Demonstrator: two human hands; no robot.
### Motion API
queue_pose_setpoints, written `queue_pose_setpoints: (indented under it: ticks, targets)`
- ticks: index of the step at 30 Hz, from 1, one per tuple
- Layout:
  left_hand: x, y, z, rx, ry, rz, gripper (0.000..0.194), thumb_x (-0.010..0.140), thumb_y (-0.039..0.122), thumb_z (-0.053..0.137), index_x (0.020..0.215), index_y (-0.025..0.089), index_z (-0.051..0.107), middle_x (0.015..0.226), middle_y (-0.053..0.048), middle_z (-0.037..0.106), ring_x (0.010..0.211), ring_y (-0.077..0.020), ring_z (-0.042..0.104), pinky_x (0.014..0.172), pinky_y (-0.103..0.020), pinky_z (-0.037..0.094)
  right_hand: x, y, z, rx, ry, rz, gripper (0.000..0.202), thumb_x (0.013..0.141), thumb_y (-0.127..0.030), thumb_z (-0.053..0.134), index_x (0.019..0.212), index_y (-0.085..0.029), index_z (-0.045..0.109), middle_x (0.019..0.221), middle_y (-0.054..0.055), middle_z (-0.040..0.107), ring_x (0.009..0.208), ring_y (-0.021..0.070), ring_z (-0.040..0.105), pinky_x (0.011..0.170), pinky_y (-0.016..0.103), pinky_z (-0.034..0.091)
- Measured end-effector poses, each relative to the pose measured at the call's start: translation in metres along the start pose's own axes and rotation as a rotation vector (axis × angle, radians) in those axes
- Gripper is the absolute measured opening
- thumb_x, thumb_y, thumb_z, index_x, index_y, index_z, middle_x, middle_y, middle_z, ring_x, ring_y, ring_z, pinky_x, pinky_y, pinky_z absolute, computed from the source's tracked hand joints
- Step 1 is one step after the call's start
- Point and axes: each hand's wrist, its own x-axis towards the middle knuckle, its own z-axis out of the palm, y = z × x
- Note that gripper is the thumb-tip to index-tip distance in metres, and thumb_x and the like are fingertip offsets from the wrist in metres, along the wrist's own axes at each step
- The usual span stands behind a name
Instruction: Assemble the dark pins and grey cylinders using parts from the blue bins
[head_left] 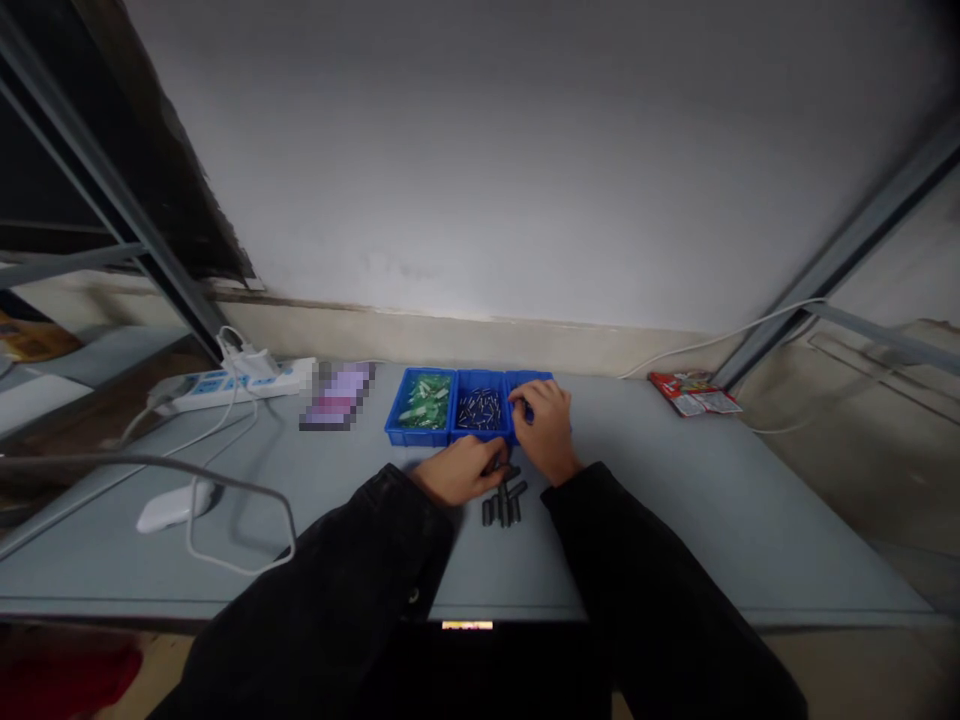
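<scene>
Three blue bins stand side by side in front of me. Clear and green pieces fill the left bin point(421, 437), and small dark metal pins point(480, 408) lie in the middle one. Over the right bin point(529, 377), my right hand point(546, 425) bends its fingers down in a pinch; what they hold is hidden. My left hand point(466, 470) is closed just in front of the middle bin, with a dark cylinder point(512, 472) at its fingertips. Below it, several more dark cylinders point(504, 508) lie together on the grey table.
A white power strip point(289, 378) with plugs and cables is at the back left, beside a pixelated purple item point(337, 396). Nearer lies a white computer mouse point(174, 507). A red packet point(694, 393) rests at the back right by a metal post.
</scene>
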Motion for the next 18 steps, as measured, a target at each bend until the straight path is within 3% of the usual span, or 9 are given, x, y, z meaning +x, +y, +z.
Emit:
queue_pose_setpoints:
  ticks: [9,13,18]
  targets:
    - [-0.001,0.007,-0.003,-0.006,0.11,0.089,0.008,0.084,0.01,0.056,0.088,0.017,0.06,0.069,0.001,0.061,0.059,-0.0134,0.059,0.059,-0.024,0.043,-0.003,-0.008,-0.004,0.107,-0.022,-0.097,0.017,0.09,-0.013,0.05,0.088,-0.022,0.065,0.093,0.003,0.071,0.095,0.0219,0.059,0.088,0.038,0.039]
    - [-0.003,0.012,-0.008,-0.052,0.3,0.101,0.005,0.088,0.013,0.054,0.087,0.018,0.057,0.067,0.003,0.059,0.058,-0.0125,0.057,0.059,-0.025,0.044,-0.005,-0.017,-0.012,0.194,-0.036,-0.163,0.02,0.096,-0.017,0.045,0.095,-0.022,0.064,0.091,0.005,0.07,0.093,0.0221,0.06,0.087,0.039,0.043]
    - [-0.005,0.013,-0.012,-0.189,0.577,0.059,0.009,0.094,0.021,0.056,0.103,0.019,0.055,0.077,0.002,0.066,0.062,-0.0109,0.062,0.062,-0.023,0.051,-0.008,-0.02,-0.016,0.291,-0.118,-0.191,0.02,0.099,-0.025,0.044,0.101,-0.02,0.063,0.093,0.007,0.068,0.089,0.0211,0.062,0.083,0.036,0.048]
